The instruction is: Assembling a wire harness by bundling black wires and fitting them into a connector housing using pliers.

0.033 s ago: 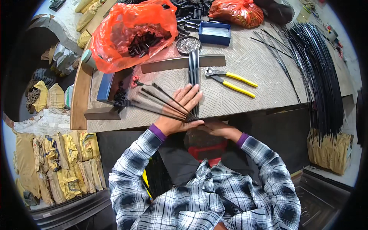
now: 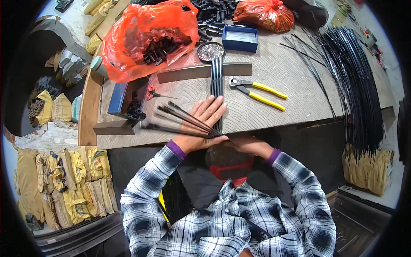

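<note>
In the head view, the left hand (image 2: pixel 204 114) lies nearly flat, fingers stretched over a row of slim black rods (image 2: pixel 217 83) on the pale textured tabletop (image 2: pixel 265 70). The row crosses a long grey metal bar (image 2: pixel 184 72), its lower part covered by that hand. Fanned loose black rods (image 2: pixel 190 122) cross the hand's back, their far ends blurred. The right hand (image 2: pixel 252 144) is at the table edge, fingertips hidden behind the left; its grip cannot be told. A pile of short black cylinders (image 2: pixel 216 13) is cut off above.
</note>
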`<state>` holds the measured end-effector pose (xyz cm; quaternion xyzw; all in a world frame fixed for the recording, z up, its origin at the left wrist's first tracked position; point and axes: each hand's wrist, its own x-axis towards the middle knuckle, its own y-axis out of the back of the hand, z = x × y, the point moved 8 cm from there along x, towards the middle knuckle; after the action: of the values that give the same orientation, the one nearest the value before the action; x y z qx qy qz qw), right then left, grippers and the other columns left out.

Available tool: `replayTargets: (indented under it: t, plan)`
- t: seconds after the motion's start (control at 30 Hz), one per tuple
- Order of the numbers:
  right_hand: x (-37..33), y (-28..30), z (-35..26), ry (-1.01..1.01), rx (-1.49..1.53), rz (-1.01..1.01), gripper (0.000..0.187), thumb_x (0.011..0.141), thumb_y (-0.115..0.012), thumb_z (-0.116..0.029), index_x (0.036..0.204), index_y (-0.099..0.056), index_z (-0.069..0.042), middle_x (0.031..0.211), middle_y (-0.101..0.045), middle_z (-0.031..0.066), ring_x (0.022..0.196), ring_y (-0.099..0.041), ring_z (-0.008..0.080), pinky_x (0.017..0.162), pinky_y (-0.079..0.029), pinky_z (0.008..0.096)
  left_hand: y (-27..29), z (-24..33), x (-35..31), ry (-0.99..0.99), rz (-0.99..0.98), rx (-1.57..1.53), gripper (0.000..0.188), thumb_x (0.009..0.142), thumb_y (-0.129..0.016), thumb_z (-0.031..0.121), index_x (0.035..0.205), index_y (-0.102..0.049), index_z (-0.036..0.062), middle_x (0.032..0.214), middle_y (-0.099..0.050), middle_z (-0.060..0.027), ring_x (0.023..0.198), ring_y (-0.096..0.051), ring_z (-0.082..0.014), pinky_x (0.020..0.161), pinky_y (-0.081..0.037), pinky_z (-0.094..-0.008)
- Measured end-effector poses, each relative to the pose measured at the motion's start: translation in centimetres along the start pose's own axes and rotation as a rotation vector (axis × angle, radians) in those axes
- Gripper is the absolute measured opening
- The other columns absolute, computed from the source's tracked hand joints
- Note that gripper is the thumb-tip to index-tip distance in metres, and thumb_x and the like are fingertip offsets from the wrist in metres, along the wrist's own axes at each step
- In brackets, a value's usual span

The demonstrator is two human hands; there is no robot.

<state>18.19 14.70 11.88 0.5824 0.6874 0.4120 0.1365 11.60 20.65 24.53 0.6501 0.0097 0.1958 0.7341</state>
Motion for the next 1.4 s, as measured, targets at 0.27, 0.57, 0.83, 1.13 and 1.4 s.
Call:
replayTargets:
  t: [0.27, 0.57, 0.83, 1.13, 1.4]
  plan:
    - [7.4, 18.0, -4.2, -0.016, 0.533, -0.111, 0.026, 0.086, -0.055, -0.022, 0.097, -0.060, 0.001, 0.081, -0.064, 0.0091, 0.069, -0.064, 0.0186, 0.062, -0.051, 0.0291, -0.5, 0.2, -1.0, -0.067, 0.013, 0.279, 0.074, 0.073, -0.060, 0.047, 0.130, -0.040, 0.0040, 0.135, -0.038, -0.0121, 0.124, -0.037, -0.0308, 0.101, -0.032, -0.0402]
    - [21.4, 22.3, 11.7, -0.364, -0.640, -0.079, 0.017, 0.073, -0.061, -0.022, 0.084, -0.062, -0.009, 0.081, -0.063, 0.0118, 0.080, -0.061, 0.0306, 0.067, -0.047, 0.0386, 0.5, -0.3, -1.4, -0.012, 0.061, -0.055, 0.074, 0.075, -0.059, 0.049, 0.128, -0.041, 0.0012, 0.135, -0.038, -0.0149, 0.125, -0.034, -0.0354, 0.102, -0.033, -0.0395]
    - [20.4, 23.7, 12.2, -0.314, -0.612, -0.011, 0.013, 0.076, -0.059, -0.015, 0.084, -0.059, -0.005, 0.086, -0.058, 0.0104, 0.081, -0.059, 0.0261, 0.070, -0.045, 0.0344, 0.2, -0.6, -1.1, 0.040, 0.025, 0.047, 0.070, 0.070, -0.058, 0.021, 0.134, -0.034, 0.0092, 0.143, -0.027, -0.0092, 0.132, -0.026, -0.0272, 0.104, -0.027, -0.0413]
    - [19.3, 25.3, 13.2, -0.279, -0.693, 0.132, 0.012, 0.078, -0.055, -0.010, 0.089, -0.059, -0.009, 0.090, -0.061, 0.0102, 0.087, -0.059, 0.0285, 0.070, -0.046, 0.0379, -0.2, -0.5, 0.2, 0.094, -0.006, -0.067, 0.071, 0.070, -0.058, 0.020, 0.135, -0.032, 0.0083, 0.143, -0.026, -0.0117, 0.131, -0.027, -0.0294, 0.104, -0.026, -0.0424]
    - [16.6, 18.7, 3.6, -0.018, -0.292, 0.145, 0.012, 0.077, -0.059, -0.004, 0.088, -0.062, -0.007, 0.078, -0.059, 0.0074, 0.072, -0.059, 0.0235, 0.063, -0.046, 0.0325, 0.0, -0.7, 0.2, 0.128, -0.018, 0.014, 0.054, 0.078, -0.044, 0.007, 0.131, -0.039, 0.0071, 0.139, -0.033, -0.0119, 0.127, -0.033, -0.0302, 0.102, -0.031, -0.0424]
